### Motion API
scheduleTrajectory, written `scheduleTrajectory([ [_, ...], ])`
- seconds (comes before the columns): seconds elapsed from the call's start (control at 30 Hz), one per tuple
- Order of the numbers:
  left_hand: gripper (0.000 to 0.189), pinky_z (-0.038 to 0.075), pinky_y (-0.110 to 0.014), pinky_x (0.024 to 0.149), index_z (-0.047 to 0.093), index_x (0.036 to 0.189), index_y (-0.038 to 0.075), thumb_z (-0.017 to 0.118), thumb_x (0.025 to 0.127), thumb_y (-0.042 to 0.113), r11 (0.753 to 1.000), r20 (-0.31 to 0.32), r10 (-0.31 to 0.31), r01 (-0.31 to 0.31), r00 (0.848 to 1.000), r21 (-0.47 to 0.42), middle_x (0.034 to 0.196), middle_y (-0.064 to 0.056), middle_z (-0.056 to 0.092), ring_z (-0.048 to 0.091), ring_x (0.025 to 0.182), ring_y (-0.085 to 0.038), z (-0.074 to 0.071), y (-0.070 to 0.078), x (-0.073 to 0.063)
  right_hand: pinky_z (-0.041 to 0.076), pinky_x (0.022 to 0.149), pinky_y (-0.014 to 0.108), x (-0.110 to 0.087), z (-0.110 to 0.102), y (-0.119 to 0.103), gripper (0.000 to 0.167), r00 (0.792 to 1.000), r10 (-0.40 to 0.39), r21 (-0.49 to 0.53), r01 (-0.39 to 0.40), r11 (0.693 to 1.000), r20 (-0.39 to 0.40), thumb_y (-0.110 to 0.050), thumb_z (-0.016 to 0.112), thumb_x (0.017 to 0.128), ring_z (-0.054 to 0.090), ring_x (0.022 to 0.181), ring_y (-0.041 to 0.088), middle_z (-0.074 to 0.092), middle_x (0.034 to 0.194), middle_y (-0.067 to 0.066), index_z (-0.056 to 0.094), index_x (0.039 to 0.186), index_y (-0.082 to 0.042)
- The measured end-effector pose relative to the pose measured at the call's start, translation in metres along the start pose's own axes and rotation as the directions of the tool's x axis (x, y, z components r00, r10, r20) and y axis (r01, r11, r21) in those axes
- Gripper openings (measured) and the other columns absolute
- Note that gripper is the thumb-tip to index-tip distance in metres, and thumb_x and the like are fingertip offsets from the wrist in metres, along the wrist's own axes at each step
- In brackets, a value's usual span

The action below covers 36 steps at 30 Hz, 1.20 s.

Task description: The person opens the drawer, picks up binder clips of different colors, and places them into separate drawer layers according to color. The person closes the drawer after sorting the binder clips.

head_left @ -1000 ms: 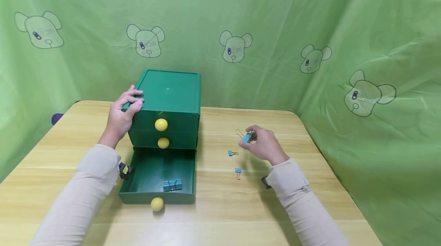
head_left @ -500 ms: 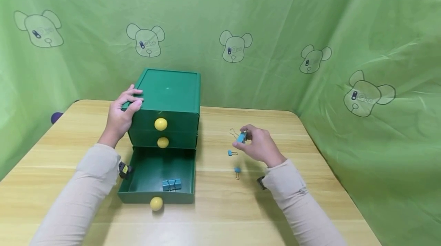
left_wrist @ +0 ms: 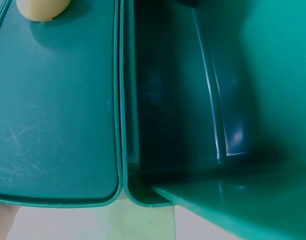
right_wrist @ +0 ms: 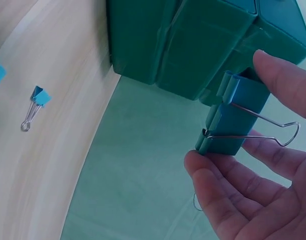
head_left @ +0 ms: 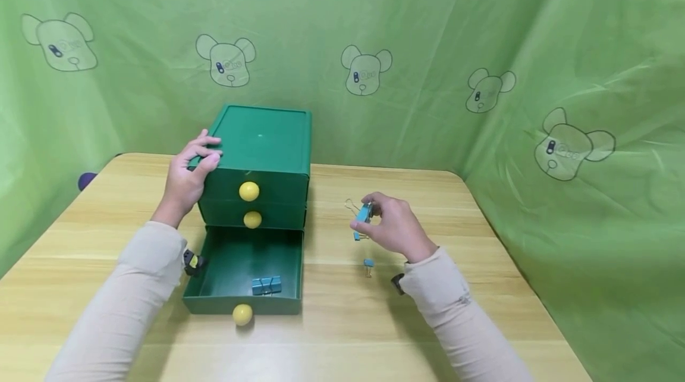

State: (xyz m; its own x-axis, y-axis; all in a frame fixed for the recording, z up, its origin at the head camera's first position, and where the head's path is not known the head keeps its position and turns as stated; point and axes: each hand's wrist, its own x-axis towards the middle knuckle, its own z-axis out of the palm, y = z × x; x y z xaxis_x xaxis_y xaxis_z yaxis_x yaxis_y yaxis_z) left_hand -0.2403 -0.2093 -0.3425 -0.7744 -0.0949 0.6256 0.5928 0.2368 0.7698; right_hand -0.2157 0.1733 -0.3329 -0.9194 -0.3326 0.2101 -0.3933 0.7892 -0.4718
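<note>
A large blue binder clip (right_wrist: 238, 112) is held by its two ends between the thumb and fingers of my right hand (head_left: 393, 224), raised over the table right of the cabinet. Its wire handles stick out to both sides. My left hand (head_left: 187, 177) rests on the top left edge of the green drawer cabinet (head_left: 262, 138), thumb on the top near the front. The bottom drawer (head_left: 243, 251) is pulled out, and another large blue binder clip (head_left: 266, 285) lies inside near its front wall. Two small blue binder clips lie on the table, one (head_left: 368, 263) nearer me and one (head_left: 357, 236) partly behind my right hand.
Both upper drawers are closed, with yellow round knobs (head_left: 248, 191) on their fronts. The bottom drawer's knob (head_left: 242, 315) points toward me. A green printed curtain (head_left: 417, 25) surrounds the wooden table (head_left: 342, 334), and a purple round thing (head_left: 87, 180) shows beyond the left edge.
My right hand has moved left with the large binder clip, closer to the cabinet, and now overlaps one small clip. My left hand and the drawer have stayed put.
</note>
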Motion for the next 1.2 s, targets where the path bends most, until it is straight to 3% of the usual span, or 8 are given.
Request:
scheduleTrajectory([
  [0.3,0.024,0.015,-0.039,0.116,0.06,0.098,-0.017,0.055,0.092,0.005,1.0,0.0,-0.016,0.016,1.0,0.003,0.121,0.006,0.058,0.025,0.143,-0.031,0.001,0.008,-0.001,0.053,0.08,0.042,0.0,0.002,-0.011,0.049,1.0,-0.028,0.016,0.028,0.999,0.0,-0.031,0.081,0.079,0.066,0.09,0.025,0.069,0.094,0.007,0.063,0.115,-0.003],
  [0.57,0.022,0.015,-0.04,0.116,0.061,0.098,-0.015,0.057,0.092,0.006,1.0,-0.002,-0.023,0.023,1.0,0.01,0.122,0.006,0.059,0.027,0.143,-0.027,0.0,-0.004,-0.003,0.053,0.08,0.04,-0.002,0.009,-0.017,0.048,0.997,-0.019,0.087,0.012,0.996,0.076,-0.032,0.081,0.08,0.064,0.09,0.022,0.068,0.091,0.001,0.063,0.116,-0.006],
  [0.93,0.023,0.016,-0.039,0.116,0.063,0.097,-0.012,0.058,0.092,0.01,1.0,-0.005,-0.002,0.003,1.0,0.004,0.123,0.002,0.06,0.028,0.142,-0.023,-0.001,-0.004,-0.002,0.052,0.081,0.037,0.0,0.017,-0.03,0.049,0.994,-0.06,0.1,0.051,0.994,0.088,-0.03,0.083,0.077,0.063,0.086,0.019,0.068,0.089,-0.001,0.064,0.115,-0.006],
  [1.1,0.022,0.016,-0.039,0.116,0.062,0.097,-0.015,0.057,0.092,0.006,1.0,-0.005,-0.009,0.009,1.0,0.009,0.123,0.0,0.059,0.026,0.143,-0.028,-0.002,-0.004,0.001,0.052,0.081,0.036,0.001,0.021,-0.038,0.049,0.993,-0.068,0.107,0.058,0.993,0.096,-0.031,0.083,0.077,0.062,0.086,0.018,0.067,0.089,-0.002,0.064,0.115,-0.006],
  [1.2,0.023,0.016,-0.039,0.116,0.061,0.097,-0.017,0.056,0.091,0.005,1.0,0.0,-0.005,0.005,1.0,0.005,0.122,0.001,0.058,0.025,0.143,-0.032,-0.001,0.003,0.0,0.052,0.082,0.035,0.002,0.024,-0.042,0.05,0.992,-0.066,0.116,0.054,0.992,0.107,-0.031,0.083,0.077,0.061,0.087,0.018,0.067,0.09,-0.002,0.064,0.116,-0.006],
])
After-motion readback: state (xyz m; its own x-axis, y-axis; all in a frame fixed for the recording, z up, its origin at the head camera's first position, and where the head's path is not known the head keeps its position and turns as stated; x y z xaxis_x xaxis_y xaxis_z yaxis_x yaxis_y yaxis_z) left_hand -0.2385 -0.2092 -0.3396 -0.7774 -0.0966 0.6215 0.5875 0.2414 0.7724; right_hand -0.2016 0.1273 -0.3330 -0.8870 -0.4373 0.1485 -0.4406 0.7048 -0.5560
